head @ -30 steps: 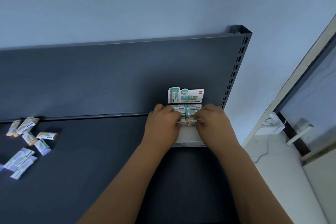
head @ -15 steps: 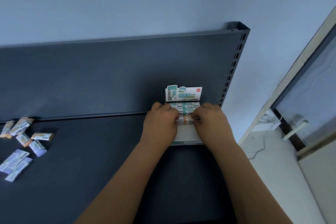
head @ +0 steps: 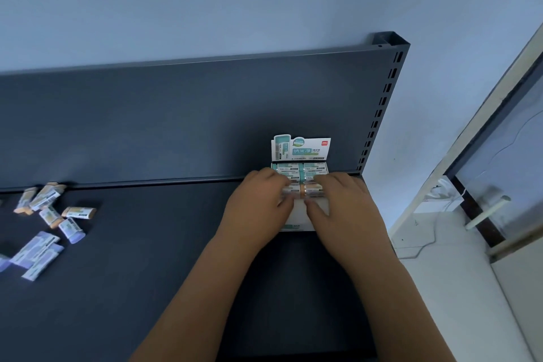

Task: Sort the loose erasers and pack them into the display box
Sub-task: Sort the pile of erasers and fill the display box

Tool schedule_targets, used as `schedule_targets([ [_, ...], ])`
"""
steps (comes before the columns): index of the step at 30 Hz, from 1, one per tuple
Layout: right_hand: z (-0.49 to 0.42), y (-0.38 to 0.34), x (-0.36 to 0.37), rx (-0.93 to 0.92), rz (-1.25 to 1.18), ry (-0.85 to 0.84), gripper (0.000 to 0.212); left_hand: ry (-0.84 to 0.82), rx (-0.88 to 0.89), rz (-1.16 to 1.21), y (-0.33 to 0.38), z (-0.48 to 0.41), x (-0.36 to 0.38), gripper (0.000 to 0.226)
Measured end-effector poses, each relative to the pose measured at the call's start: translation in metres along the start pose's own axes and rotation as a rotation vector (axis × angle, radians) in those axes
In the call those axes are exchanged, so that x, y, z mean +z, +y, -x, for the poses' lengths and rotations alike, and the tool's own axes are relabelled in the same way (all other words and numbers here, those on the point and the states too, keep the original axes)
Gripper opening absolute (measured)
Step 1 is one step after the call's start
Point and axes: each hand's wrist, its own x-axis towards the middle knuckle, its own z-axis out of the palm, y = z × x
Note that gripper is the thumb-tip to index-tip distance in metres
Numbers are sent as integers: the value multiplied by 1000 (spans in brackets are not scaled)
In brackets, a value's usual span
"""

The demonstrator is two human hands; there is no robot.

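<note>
1. The left hand [head: 258, 211] and right hand [head: 348, 211] sat close together over the display box [head: 293, 227], each pinching one of the orange erasers [head: 311, 189] into its middle row.
2. Well to the left, loose erasers [head: 50, 214] lay scattered on the shelf [head: 147, 273].
3. The near part of the box was bare, and green erasers [head: 311, 169] filled its back rows.
4. Packing looked roughly half done.

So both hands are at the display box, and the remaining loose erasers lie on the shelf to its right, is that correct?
Not quite: the head view shows the loose erasers on the shelf left of the display box. The left hand and right hand are at it.
</note>
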Motion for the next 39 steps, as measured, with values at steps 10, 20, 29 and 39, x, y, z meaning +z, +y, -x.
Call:
schedule_targets([
  [10, 21, -57, 15, -35, -212, -42, 44, 29, -147, -163, -43, 59, -49, 45],
  [20, 24, -159, 75, -91, -155, -83, 48, 17, -148, -167, -138, 97, -105, 48],
  [29, 40, -330, 177, -98, -207, -143, 42, 17, -116, -109, -310, 164, -205, 35],
  [39, 51, -433, 237, -92, -139, -151, 31, 6, -144, -34, -413, 216, -257, 29],
])
